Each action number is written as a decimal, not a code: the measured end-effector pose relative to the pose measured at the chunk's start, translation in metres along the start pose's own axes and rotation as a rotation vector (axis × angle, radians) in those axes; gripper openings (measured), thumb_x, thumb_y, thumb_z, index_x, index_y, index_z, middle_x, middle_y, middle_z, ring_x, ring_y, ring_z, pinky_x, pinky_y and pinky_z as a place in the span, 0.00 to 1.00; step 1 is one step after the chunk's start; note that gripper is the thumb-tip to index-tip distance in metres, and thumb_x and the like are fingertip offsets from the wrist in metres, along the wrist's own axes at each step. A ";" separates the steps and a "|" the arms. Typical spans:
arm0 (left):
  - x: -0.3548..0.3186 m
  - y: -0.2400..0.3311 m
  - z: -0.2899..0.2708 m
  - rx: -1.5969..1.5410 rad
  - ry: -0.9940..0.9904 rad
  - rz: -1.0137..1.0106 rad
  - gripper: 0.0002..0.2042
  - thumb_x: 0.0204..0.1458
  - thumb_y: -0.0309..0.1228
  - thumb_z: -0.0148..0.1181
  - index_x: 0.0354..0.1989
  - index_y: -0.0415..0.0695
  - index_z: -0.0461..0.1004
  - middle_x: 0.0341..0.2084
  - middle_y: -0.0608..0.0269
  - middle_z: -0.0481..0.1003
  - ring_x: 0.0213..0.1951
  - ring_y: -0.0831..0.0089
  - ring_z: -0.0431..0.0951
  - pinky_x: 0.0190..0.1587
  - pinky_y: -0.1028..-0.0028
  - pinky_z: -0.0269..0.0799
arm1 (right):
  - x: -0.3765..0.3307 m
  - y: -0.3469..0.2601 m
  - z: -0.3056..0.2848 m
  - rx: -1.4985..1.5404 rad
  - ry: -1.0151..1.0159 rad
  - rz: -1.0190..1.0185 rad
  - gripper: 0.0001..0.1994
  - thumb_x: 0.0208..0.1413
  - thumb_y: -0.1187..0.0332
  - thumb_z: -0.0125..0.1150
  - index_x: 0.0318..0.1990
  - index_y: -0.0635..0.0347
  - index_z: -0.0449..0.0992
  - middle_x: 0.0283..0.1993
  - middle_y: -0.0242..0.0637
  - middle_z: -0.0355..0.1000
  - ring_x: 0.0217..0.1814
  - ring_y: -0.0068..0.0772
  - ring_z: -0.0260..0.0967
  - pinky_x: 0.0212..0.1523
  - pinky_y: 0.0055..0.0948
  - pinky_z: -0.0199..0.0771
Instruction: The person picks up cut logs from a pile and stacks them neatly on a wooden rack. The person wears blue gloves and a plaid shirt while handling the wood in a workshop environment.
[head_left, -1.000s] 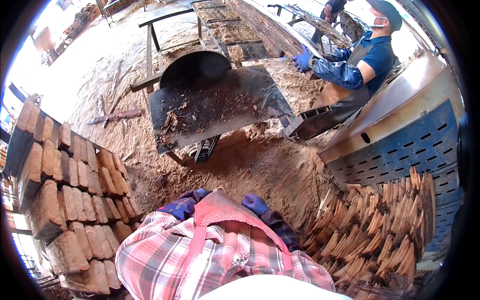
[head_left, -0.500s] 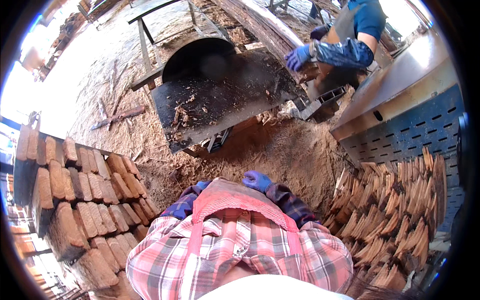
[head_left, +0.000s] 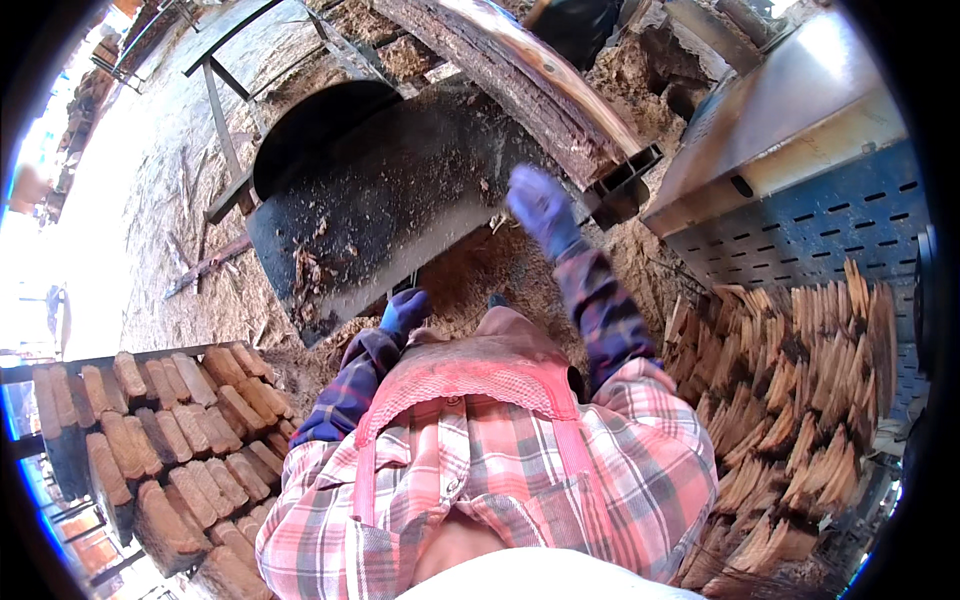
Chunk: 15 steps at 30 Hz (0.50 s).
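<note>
My right hand (head_left: 541,208), in a purple-blue glove, reaches over the near edge of a dark metal table (head_left: 400,215), close to the sawn end of a long log (head_left: 540,100) with bark on its side. A gap shows between hand and log. Motion smears its fingers, and no held thing shows. Gloved as well, my left hand (head_left: 405,311) is low by the table's near edge, in front of my body. Its fingers are bent and partly hidden. At the table's far left edge rises a large black half-round disc (head_left: 310,135). Wood chips and bark scraps lie on the tabletop.
Stacked boards (head_left: 170,430) show their ends at my left. Rough wood slats (head_left: 790,400) stand packed at my right, beside a slotted blue metal cabinet (head_left: 800,215). A black metal channel (head_left: 625,185) sits under the log's end. Sawdust (head_left: 480,275) covers the floor.
My right hand has moved forward and right, toward the log's end. My left hand has come out beside the apron. The log's end lies nearer, and the co-worker's gloved arm has left the view.
</note>
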<state>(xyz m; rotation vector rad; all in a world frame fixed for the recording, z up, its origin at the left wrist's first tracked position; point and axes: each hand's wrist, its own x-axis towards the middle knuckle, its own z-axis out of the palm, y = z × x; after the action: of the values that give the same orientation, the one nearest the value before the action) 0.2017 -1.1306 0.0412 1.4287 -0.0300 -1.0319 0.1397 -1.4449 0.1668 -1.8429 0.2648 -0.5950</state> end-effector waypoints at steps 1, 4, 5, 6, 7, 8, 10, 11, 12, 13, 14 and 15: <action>0.014 0.013 0.004 0.050 -0.056 0.038 0.13 0.53 0.39 0.53 0.35 0.41 0.74 0.23 0.70 0.70 0.25 0.80 0.67 0.27 0.78 0.64 | 0.033 -0.011 -0.021 -0.076 0.052 -0.009 0.29 0.52 0.59 0.61 0.57 0.65 0.61 0.54 0.44 0.66 0.55 0.37 0.65 0.54 0.30 0.67; 0.038 0.069 0.046 0.214 -0.187 0.181 0.12 0.55 0.37 0.51 0.34 0.40 0.73 0.24 0.73 0.69 0.27 0.83 0.64 0.29 0.78 0.62 | 0.117 0.017 -0.106 -0.739 0.087 0.042 0.46 0.39 0.47 0.68 0.63 0.59 0.52 0.61 0.51 0.57 0.63 0.46 0.55 0.63 0.41 0.54; 0.045 0.076 0.059 0.207 -0.163 0.194 0.13 0.55 0.38 0.52 0.36 0.40 0.73 0.24 0.74 0.69 0.26 0.84 0.64 0.28 0.79 0.61 | 0.141 0.039 -0.127 -0.963 0.059 0.128 0.52 0.34 0.43 0.69 0.65 0.56 0.48 0.64 0.52 0.52 0.66 0.49 0.50 0.65 0.44 0.49; 0.052 0.079 0.066 0.193 -0.122 0.206 0.14 0.55 0.40 0.52 0.39 0.40 0.73 0.24 0.75 0.69 0.25 0.84 0.64 0.27 0.80 0.60 | 0.158 0.032 -0.135 -0.969 -0.054 0.300 0.59 0.27 0.40 0.71 0.66 0.55 0.43 0.66 0.53 0.47 0.69 0.53 0.44 0.66 0.47 0.43; 0.057 0.081 0.069 0.180 -0.082 0.219 0.16 0.55 0.41 0.52 0.42 0.40 0.73 0.24 0.76 0.69 0.24 0.85 0.64 0.26 0.80 0.59 | 0.171 0.047 -0.143 -0.975 -0.123 0.316 0.60 0.26 0.40 0.71 0.66 0.54 0.42 0.66 0.53 0.47 0.69 0.54 0.44 0.66 0.47 0.44; 0.067 0.081 0.072 0.157 -0.124 0.194 0.18 0.54 0.40 0.53 0.46 0.39 0.72 0.27 0.74 0.70 0.27 0.83 0.66 0.29 0.79 0.63 | 0.178 0.068 -0.159 -0.989 -0.173 0.344 0.61 0.26 0.40 0.72 0.67 0.54 0.41 0.66 0.54 0.47 0.68 0.56 0.44 0.66 0.47 0.45; 0.081 0.079 0.076 0.222 -0.121 0.213 0.20 0.54 0.40 0.54 0.49 0.37 0.71 0.31 0.73 0.71 0.31 0.82 0.67 0.34 0.77 0.65 | 0.196 0.080 -0.165 -1.029 -0.269 0.424 0.63 0.24 0.39 0.72 0.67 0.53 0.38 0.66 0.57 0.47 0.67 0.58 0.45 0.65 0.47 0.47; 0.080 0.080 0.084 0.224 -0.092 0.183 0.20 0.54 0.40 0.54 0.49 0.37 0.70 0.32 0.72 0.72 0.32 0.82 0.68 0.35 0.77 0.66 | 0.199 0.065 -0.162 -1.057 -0.311 0.483 0.64 0.24 0.39 0.72 0.67 0.53 0.37 0.65 0.58 0.46 0.67 0.59 0.46 0.65 0.47 0.48; 0.087 0.061 0.081 0.230 -0.062 0.208 0.20 0.54 0.39 0.54 0.49 0.36 0.70 0.32 0.71 0.72 0.32 0.81 0.68 0.36 0.76 0.67 | 0.198 0.059 -0.158 -1.093 -0.371 0.542 0.65 0.24 0.39 0.72 0.68 0.52 0.36 0.65 0.60 0.46 0.66 0.61 0.47 0.64 0.47 0.50; 0.096 0.047 0.076 0.239 -0.035 0.232 0.20 0.54 0.39 0.54 0.49 0.36 0.70 0.33 0.70 0.73 0.33 0.80 0.68 0.37 0.75 0.67 | 0.200 0.066 -0.158 -1.069 -0.386 0.514 0.65 0.24 0.40 0.73 0.68 0.52 0.35 0.65 0.61 0.47 0.65 0.61 0.48 0.63 0.48 0.51; 0.099 0.042 0.074 0.256 -0.077 0.222 0.19 0.54 0.38 0.55 0.48 0.35 0.70 0.34 0.67 0.74 0.34 0.78 0.69 0.39 0.74 0.68 | 0.203 0.073 -0.162 -1.055 -0.398 0.489 0.65 0.24 0.40 0.73 0.68 0.52 0.35 0.64 0.62 0.47 0.65 0.62 0.50 0.63 0.48 0.53; 0.097 0.044 0.074 0.367 -0.052 0.141 0.19 0.54 0.37 0.55 0.48 0.35 0.70 0.35 0.65 0.74 0.35 0.78 0.70 0.40 0.74 0.68 | 0.207 0.076 -0.166 -1.049 -0.410 0.458 0.65 0.24 0.41 0.73 0.68 0.51 0.34 0.64 0.63 0.47 0.64 0.62 0.51 0.62 0.48 0.55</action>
<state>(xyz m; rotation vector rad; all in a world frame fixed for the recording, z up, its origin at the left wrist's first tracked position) 0.2403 -1.2545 0.0400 1.7029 -0.3695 -0.9792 0.2368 -1.7025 0.1924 -2.7059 0.7954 0.3424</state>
